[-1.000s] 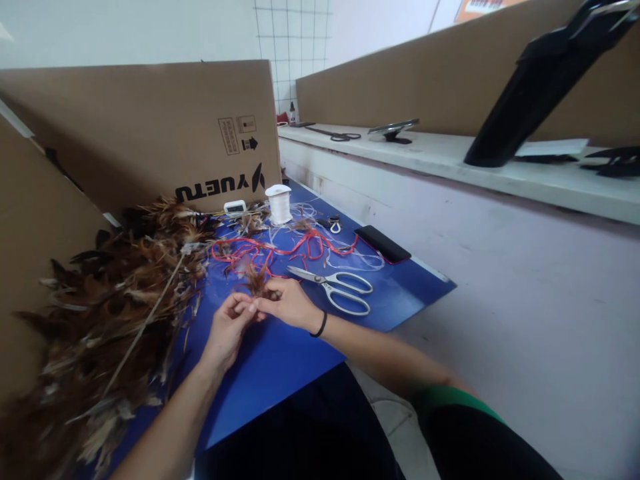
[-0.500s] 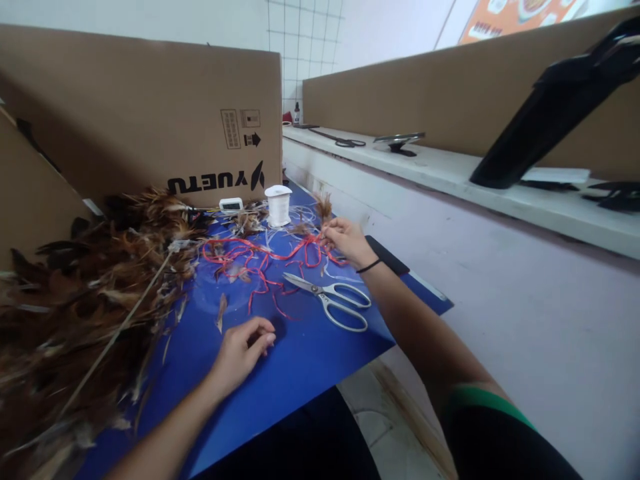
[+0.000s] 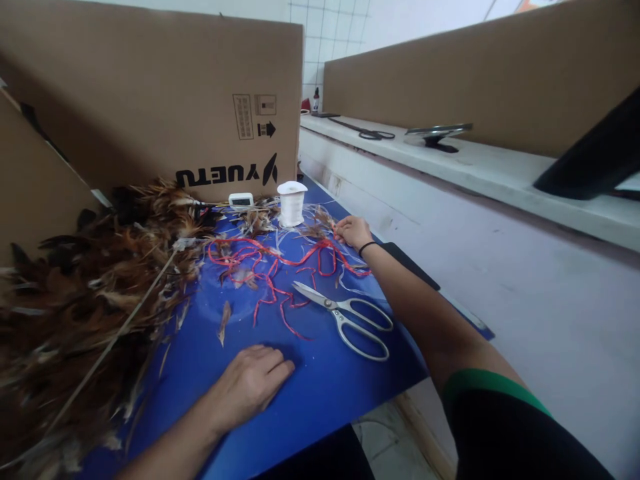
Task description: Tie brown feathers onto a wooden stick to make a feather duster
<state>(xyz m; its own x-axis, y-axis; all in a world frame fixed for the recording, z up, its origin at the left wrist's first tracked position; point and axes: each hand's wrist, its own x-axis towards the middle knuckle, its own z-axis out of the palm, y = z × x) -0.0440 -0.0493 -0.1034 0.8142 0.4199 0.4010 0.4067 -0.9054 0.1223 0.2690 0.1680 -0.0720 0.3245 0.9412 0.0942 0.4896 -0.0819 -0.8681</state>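
My right hand (image 3: 354, 231) reaches to the far right of the blue tabletop, fingertips pinched together beside a small brown feather tuft (image 3: 323, 217). A reddish bit shows at the fingertips, but what they hold is too small to make out. Tangled red ribbon (image 3: 295, 261) lies just below and left of that hand. My left hand (image 3: 257, 377) rests near the front of the table, its fingers curled in, with nothing seen in them. Silver scissors (image 3: 340, 313) lie between the hands, blades toward the upper left. A white spool (image 3: 291, 205) stands upright behind the ribbon.
Brown feathers (image 3: 100, 320) are heaped along the left side, with a thin stick across them. Behind stands a large cardboard box (image 3: 150, 100), with a small white device (image 3: 241, 200) before it. A dark flat object (image 3: 410, 263) lies under my right forearm. A white ledge (image 3: 490, 163) runs along the right.
The view has shifted, so the table sits a little differently. My right hand has moved away from the red ribbon loops toward the feather tuft. My left hand's fingers have curled downward.
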